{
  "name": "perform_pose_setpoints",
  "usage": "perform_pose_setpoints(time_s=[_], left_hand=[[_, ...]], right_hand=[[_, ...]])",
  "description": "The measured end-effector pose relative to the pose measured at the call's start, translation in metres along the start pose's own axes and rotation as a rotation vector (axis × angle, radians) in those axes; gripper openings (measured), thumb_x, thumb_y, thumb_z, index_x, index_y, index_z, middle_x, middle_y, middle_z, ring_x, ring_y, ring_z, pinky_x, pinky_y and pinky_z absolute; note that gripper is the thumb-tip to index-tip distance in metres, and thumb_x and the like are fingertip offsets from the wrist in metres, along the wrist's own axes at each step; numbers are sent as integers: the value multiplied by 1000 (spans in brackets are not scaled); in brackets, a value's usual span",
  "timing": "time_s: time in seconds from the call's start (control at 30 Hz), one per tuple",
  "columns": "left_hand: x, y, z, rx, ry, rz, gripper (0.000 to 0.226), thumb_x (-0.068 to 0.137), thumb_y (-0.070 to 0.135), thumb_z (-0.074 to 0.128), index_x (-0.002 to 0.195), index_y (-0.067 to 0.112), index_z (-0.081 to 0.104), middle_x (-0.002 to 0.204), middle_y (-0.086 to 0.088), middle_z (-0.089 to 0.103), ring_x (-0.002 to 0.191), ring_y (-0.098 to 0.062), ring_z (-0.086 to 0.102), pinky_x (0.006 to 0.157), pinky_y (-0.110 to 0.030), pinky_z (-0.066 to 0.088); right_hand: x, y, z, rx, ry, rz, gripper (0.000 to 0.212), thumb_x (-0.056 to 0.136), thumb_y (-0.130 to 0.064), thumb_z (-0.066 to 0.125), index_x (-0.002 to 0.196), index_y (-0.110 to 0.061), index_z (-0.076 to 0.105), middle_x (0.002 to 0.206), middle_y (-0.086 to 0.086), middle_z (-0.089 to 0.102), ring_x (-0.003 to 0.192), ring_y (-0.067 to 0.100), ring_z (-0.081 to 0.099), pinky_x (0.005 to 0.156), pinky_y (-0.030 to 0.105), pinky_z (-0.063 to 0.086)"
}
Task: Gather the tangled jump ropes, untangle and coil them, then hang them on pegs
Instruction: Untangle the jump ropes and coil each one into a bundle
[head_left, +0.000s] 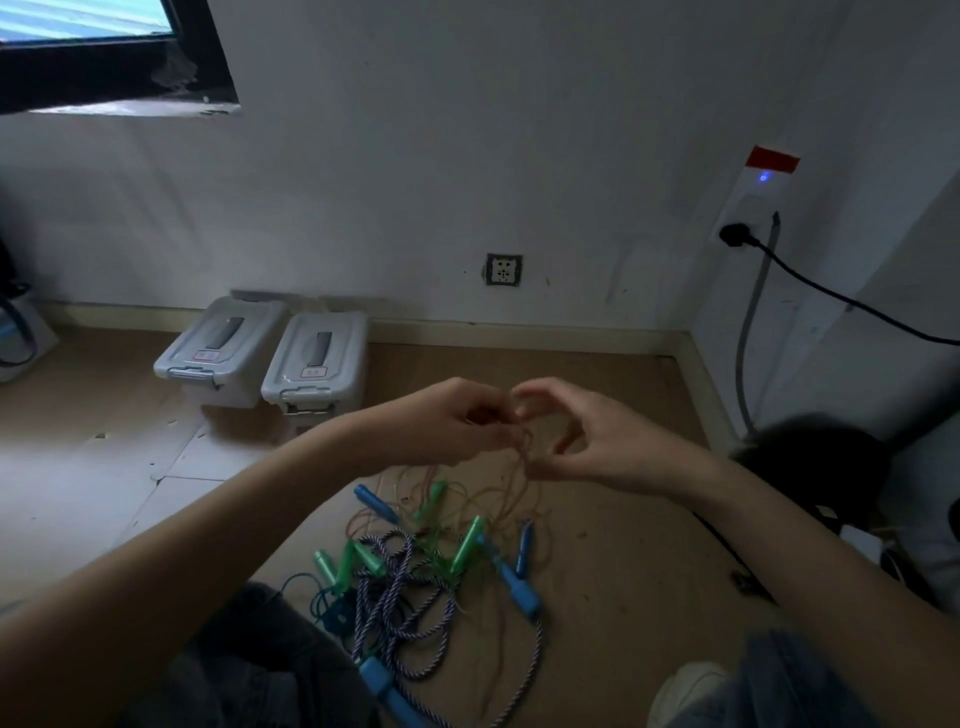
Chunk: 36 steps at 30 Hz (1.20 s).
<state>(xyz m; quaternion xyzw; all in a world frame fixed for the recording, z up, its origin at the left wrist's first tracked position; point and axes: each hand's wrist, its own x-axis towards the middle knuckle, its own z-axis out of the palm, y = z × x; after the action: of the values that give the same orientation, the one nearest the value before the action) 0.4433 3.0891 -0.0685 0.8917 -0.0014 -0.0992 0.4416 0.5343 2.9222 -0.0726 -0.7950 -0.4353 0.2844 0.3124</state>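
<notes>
Up in the middle of the view, two bare hands meet above the floor. On the left, the left hand (457, 421) has its fingers curled in, pinching a thin tan cord (522, 467) at the fingertips. Just beside it, the right hand (576, 436) curls its forefinger and thumb toward the same spot, nipping the cord too; its other fingers are loosely bent. The cord hangs from both hands down to the heap below.

Below and nearer lie the tangled jump ropes (415, 582) on the brown floor (623, 545): thin strands, a braided blue-and-white rope, and green and blue handles all mixed together, between the person's knees.

Far left, a dark window frame (119, 78) sits high on the white wall. Two grey lidded storage boxes (270, 358) stand side by side against the skirting. Each lid bears a small label, too blurred to read. Further right, a wall socket (504, 269), then a black plug (735, 232) in a white outlet with a blue light.
</notes>
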Motion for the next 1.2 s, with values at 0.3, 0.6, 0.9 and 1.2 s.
perform_pose_setpoints(time_s=[0.3,0.6,0.9,1.2], left_hand=[[1,-19,-3,234,44,-83,24,96,24,42,112,17,58,72,6,58,56,-1,51,57,-14,45],[2,2,0,340,49,18,25,94,26,45,73,28,58,61,12,53,45,5,47,48,-6,37],[-7,-18,12,237,-156,-181,33,99,29,31,81,13,53,77,-3,58,71,-12,55,74,-23,47],[-1,11,8,287,40,126,32,96,28,39,65,26,46,58,11,46,44,7,45,47,-4,34]], right_hand=[[6,9,-19,204,550,49,7,87,-11,61,87,-10,68,63,-3,61,48,-4,53,48,9,40],[-1,6,-6,-139,58,68,56,78,-26,73,127,-35,48,118,-10,60,72,1,59,66,15,44],[1,8,-32,523,648,-42,14,89,-1,54,90,-9,65,68,-3,65,50,0,58,50,11,46],[-5,5,1,-145,36,19,81,72,-31,77,139,-33,32,142,-11,35,101,6,55,84,27,50]])
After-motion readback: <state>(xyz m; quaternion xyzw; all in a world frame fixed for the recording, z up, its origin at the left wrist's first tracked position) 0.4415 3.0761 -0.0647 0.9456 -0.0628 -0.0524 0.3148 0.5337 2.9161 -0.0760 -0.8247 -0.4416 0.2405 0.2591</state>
